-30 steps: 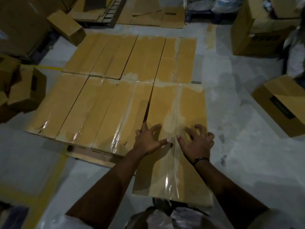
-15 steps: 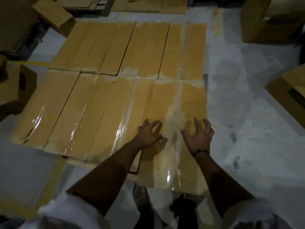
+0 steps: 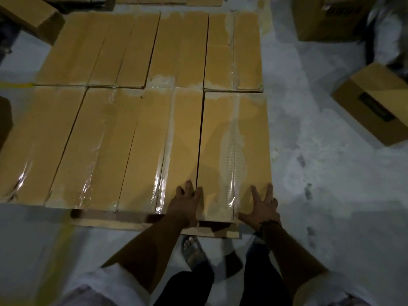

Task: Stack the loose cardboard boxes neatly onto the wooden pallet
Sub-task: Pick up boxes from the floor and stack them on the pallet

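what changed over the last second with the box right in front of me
The front right box slid away from the person, further onto the pallet. Its near end is now nearly level with the row beside it. The left hand and right hand moved from the middle of its top to its near end, fingers spread, nothing gripped. The other boxes on the pallet stayed put.

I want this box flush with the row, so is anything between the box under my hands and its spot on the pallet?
Nothing visible. The box, with left hand and right hand on its near end, already meets the far-row box; only a thin dark gap separates it from its left neighbour.
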The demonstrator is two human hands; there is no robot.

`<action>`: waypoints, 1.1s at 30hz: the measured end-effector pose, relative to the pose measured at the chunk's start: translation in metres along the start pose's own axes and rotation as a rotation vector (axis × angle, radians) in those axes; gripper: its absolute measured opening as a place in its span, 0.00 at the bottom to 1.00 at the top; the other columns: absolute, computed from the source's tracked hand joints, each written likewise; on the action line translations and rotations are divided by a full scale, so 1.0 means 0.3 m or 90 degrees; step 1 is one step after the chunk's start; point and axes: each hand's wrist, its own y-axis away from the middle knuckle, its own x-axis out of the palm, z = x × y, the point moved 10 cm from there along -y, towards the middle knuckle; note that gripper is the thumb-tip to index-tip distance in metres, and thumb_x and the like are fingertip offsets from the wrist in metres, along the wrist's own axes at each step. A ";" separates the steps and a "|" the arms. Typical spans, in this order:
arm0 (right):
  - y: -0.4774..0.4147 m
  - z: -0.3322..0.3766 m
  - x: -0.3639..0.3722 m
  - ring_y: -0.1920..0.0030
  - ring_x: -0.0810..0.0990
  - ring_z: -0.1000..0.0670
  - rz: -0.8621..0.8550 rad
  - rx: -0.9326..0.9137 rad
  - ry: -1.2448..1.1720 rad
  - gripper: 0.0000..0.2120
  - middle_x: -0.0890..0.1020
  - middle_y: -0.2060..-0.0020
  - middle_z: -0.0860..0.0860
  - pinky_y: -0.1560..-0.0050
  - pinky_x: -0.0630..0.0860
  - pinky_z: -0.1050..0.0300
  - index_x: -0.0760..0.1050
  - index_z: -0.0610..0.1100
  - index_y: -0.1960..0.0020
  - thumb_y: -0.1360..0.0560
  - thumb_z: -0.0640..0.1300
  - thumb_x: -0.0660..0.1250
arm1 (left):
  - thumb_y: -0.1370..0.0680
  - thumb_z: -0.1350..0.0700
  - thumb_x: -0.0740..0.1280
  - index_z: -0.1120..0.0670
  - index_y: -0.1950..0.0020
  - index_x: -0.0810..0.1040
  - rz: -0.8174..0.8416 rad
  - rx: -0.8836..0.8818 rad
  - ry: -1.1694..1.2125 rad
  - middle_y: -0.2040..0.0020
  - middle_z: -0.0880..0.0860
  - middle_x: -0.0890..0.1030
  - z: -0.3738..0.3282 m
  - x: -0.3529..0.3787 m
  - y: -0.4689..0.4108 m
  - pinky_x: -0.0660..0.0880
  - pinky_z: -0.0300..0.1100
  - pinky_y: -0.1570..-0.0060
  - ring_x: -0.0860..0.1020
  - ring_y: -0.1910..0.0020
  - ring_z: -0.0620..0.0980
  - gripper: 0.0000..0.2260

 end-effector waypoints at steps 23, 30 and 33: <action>0.016 -0.016 -0.007 0.25 0.61 0.31 0.057 -0.030 0.061 0.51 0.37 0.21 0.36 0.27 0.67 0.44 0.42 0.57 0.18 0.26 0.54 0.75 | 0.21 0.51 0.70 0.54 0.17 0.51 -0.099 0.014 -0.131 0.17 0.59 0.47 -0.008 -0.039 -0.001 0.75 0.60 0.36 0.63 0.26 0.69 0.38; 0.031 -0.017 0.006 0.26 0.62 0.33 0.075 -0.039 0.113 0.55 0.34 0.22 0.34 0.28 0.69 0.44 0.37 0.57 0.18 0.27 0.51 0.77 | 0.26 0.55 0.75 0.56 0.26 0.67 -0.105 0.021 -0.150 0.24 0.63 0.64 -0.033 -0.099 -0.016 0.80 0.55 0.46 0.77 0.39 0.63 0.31; 0.020 -0.018 0.004 0.27 0.64 0.33 0.072 -0.051 0.140 0.56 0.33 0.23 0.33 0.30 0.70 0.42 0.36 0.56 0.18 0.27 0.51 0.77 | 0.26 0.55 0.76 0.58 0.24 0.66 -0.107 0.019 -0.182 0.22 0.66 0.61 -0.048 -0.081 -0.026 0.79 0.55 0.46 0.77 0.39 0.64 0.33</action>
